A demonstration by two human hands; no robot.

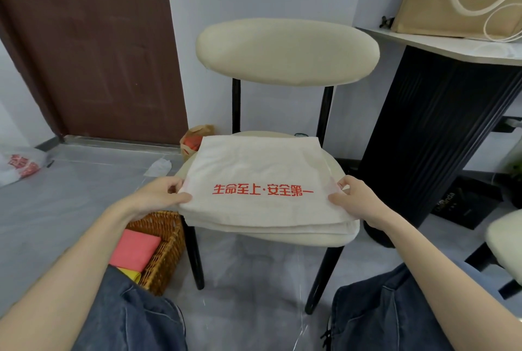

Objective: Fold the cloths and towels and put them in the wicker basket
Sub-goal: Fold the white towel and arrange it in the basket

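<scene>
Grey floor (70, 189) surrounds the cream chair (285, 51), whose seat serves as folding surface. On it lies the folded towel (260, 170); left hand (158, 195) and right hand (357, 202) pinch its near corners, likely to carry it to the wicker basket (166, 249) left of the chair.

Matt, napped terry-cloth towel (262, 181) with red printed characters, woven wicker basket (162, 249), smooth pink cloth (135, 249) inside, chair (286, 51) in matt cream upholstery on glossy black metal legs, brown wood-look door (90, 45), denim trousers (135, 314).
</scene>
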